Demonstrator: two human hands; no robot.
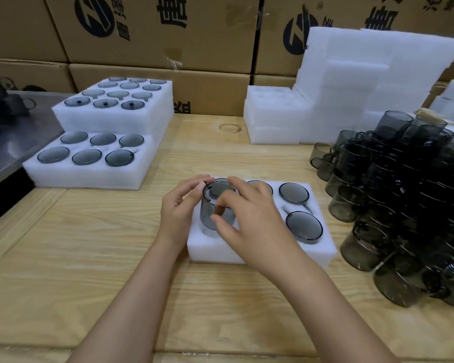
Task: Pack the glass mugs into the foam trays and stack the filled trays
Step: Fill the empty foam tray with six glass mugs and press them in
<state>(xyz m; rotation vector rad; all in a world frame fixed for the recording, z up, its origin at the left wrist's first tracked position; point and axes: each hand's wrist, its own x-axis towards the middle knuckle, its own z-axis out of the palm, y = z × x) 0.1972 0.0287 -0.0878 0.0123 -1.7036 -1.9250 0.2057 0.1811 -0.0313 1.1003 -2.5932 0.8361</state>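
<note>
Both hands on one smoky glass mug (pixel 210 214), standing in the front-L pocket of the near foam tray (pixel 212 251). Long axis vertical, round flat end up; most of the body is above the foam. L hand (pixel 180 205) pinches the top rim w/ thumb + fingertips. R hand (pixel 247 213) curls round the R side. Three seated mugs (pixel 294 193) fill pockets R of it. Loose mug pile (pixel 404 205) lies R of tray, filled tray stack (pixel 110 121) far L, empty foam stack (pixel 351 87) behind.

Near tray (pixel 323 247): four mugs (pixel 294 193); two hands (pixel 178 208) (pixel 247 218)
</note>
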